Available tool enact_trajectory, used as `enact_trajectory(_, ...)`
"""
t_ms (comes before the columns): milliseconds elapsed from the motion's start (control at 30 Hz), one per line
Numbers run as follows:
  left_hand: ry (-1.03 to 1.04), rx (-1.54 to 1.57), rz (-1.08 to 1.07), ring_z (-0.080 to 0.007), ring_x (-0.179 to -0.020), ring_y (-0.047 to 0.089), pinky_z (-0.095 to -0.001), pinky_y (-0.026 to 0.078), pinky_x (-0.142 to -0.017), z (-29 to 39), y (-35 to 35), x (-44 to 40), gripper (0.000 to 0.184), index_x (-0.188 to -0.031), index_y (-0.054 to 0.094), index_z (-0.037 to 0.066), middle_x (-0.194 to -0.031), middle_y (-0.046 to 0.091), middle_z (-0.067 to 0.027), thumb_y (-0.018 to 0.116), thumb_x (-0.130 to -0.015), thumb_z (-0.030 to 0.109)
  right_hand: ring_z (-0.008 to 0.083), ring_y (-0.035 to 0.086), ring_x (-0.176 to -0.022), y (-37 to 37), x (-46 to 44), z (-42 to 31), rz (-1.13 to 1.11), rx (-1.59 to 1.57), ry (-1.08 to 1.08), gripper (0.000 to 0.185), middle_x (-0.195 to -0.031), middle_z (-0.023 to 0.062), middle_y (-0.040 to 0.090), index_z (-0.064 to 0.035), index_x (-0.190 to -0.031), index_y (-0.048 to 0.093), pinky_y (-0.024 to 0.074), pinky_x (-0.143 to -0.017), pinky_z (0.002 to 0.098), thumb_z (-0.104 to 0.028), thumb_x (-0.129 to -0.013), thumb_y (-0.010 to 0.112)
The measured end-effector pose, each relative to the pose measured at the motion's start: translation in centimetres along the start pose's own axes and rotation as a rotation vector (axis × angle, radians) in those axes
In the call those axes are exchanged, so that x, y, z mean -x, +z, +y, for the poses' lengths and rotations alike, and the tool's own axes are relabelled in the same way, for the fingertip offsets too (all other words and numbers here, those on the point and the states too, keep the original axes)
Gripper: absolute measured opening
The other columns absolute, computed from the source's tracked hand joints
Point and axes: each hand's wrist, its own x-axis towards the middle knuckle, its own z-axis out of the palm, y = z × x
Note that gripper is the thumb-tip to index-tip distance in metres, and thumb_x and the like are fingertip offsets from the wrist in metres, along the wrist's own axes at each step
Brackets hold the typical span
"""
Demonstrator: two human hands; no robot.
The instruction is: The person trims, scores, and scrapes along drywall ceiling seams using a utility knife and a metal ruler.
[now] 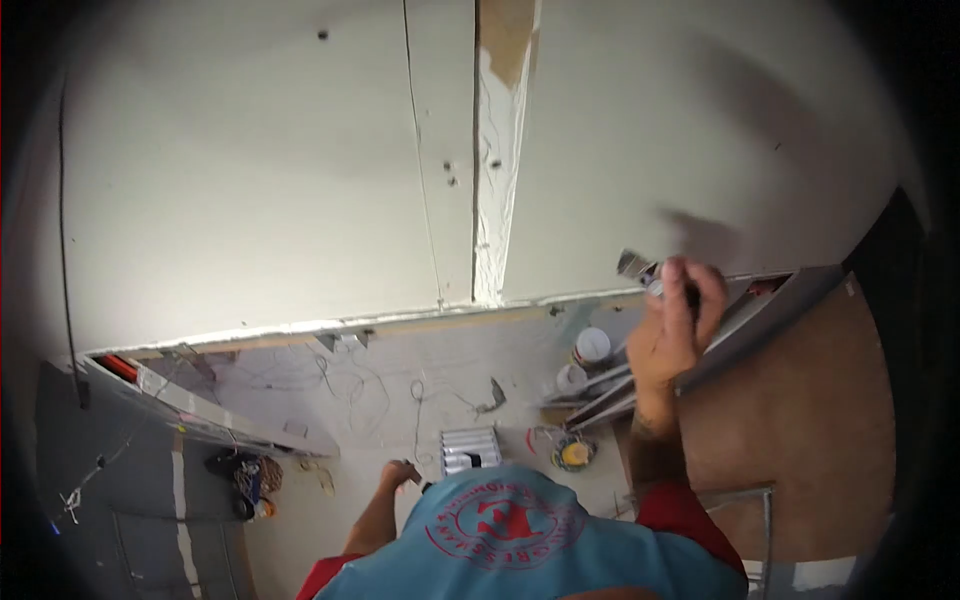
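My right hand point(682, 310) is raised with its fingers wrapped round a putty knife point(637, 266), whose metal blade points up and left. The blade is close to the lower edge of a large white board point(640, 130); I cannot tell whether it touches. Left of it, a vertical seam point(495, 200) smeared with white filler runs up between two boards, with bare tan board at its top. Low at my left side, my left hand point(400, 473) is closed on something small and dark that I cannot make out.
A ribbed metal step point(470, 447) stands below me. White buckets point(592, 345), a drill-like tool point(494, 396), loose cables and a coil with a yellow centre point(573, 454) are on the floor. A brown sheet point(800, 420) is at right; a bundle of cords point(255, 480) lies at left.
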Motion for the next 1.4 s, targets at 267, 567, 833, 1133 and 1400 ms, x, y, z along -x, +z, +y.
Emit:
enact_trajectory(267, 0.461, -0.613, 0.041, -0.0326, -0.098, 0.077, -0.0466, 0.062, -0.085, -0.7, 4.9, -1.3, 0.033, -0.120, 0.079, 0.031, -0.115, 0.078, -0.0104, 0.062, -0.094, 0.042, 0.0197, 0.064, -0.101, 5.1, -12.0, 2.2, 0.099, 0.139, -0.347, 0.040, -0.111, 0.0016, 0.070, -0.0192, -0.119, 0.081, 0.0428, -0.100, 0.0430, -0.005, -0.082, 0.082)
enact_trajectory(567, 0.092, -0.283, -0.010, -0.0337, -0.093, 0.078, -0.0471, 0.062, -0.078, -11.3, 10.8, 5.3, 0.030, -0.107, 0.079, 0.016, -0.111, 0.078, -0.0155, 0.059, -0.097, 0.035, 0.0185, 0.062, -0.104, 6.5, -11.2, 1.2, -0.001, 0.249, -0.337, 0.035, -0.110, -0.0010, 0.068, -0.0291, -0.119, 0.081, 0.0407, -0.105, 0.0476, -0.015, -0.087, 0.078)
enact_trajectory(833, 0.022, -0.234, -0.008, -0.0330, -0.087, 0.078, -0.0468, 0.062, -0.075, -12.7, 12.0, 7.0, 0.029, -0.104, 0.080, 0.014, -0.105, 0.079, -0.0148, 0.059, -0.097, 0.034, 0.0211, 0.061, -0.106, 7.7, -10.6, 1.1, 0.091, 0.244, -0.279, 0.042, -0.112, 0.0011, 0.067, -0.0305, -0.122, 0.081, 0.0384, -0.107, 0.0495, -0.010, -0.085, 0.077)
enact_trajectory(1133, 0.351, -0.643, 0.149, -0.0323, -0.081, 0.078, -0.0464, 0.062, -0.071, -10.4, 9.7, 4.2, 0.028, -0.101, 0.080, 0.013, -0.098, 0.080, -0.0140, 0.059, -0.097, 0.032, 0.0245, 0.058, -0.109, 10.0, -12.8, 0.6, 0.281, 0.246, -0.189, 0.046, -0.115, 0.0033, 0.065, -0.0234, -0.124, 0.082, 0.0365, -0.102, 0.0413, 0.000, -0.085, 0.072)
enact_trajectory(1400, -0.063, -0.156, -0.033, -0.0311, -0.103, 0.075, -0.0469, 0.060, -0.082, -8.6, 7.3, 2.2, 0.037, -0.120, 0.077, 0.022, -0.112, 0.079, -0.0112, 0.065, -0.092, 0.044, 0.0238, 0.058, -0.109, 9.3, -11.7, 1.5, 0.235, 0.155, -0.246, 0.049, -0.114, 0.0019, 0.065, -0.0293, -0.122, 0.082, 0.0346, -0.103, 0.0433, -0.001, -0.082, 0.073)
